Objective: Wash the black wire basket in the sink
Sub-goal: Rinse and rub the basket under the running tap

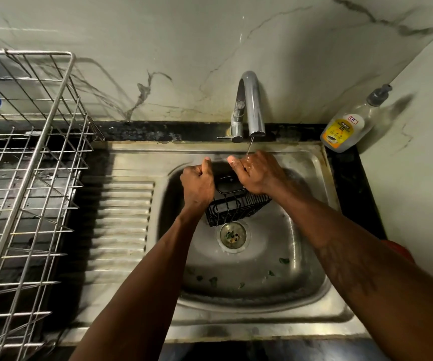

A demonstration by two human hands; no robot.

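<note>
Gripping the black wire basket at both ends over the bowl of the sink: curling the left hand into a fist round the basket's left upper edge, with the thumb pointing up, and wrapping the right hand round the right upper edge, with the fingers bent and wet. Keeping the body of the basket hanging below and between the two sets of fingers, tilted, with its lower edge dipping toward the drain and not clearly touching it. Letting a thin stream of water from the faucet land on the right fingers rather than straight on the wire beneath them. Judging the basket as light and stiff: thin coated wire, likely turning slick when wet, not fragile, though probably bending at its finer rods under hard squeezing. Taking the thicker rim wire and the looped hanger at the top, right beside the fingertips, as the soundest places for a hold, and the fine bars of the sides, lower than the fingers, as a poorer hold and a trap for a fingertip. Reckoning on regripping one hand at a time for any turning under the stream, never loosening both together. Not being able to tell how far the left fingertips are reaching under the wire, hidden behind the fist.
</note>
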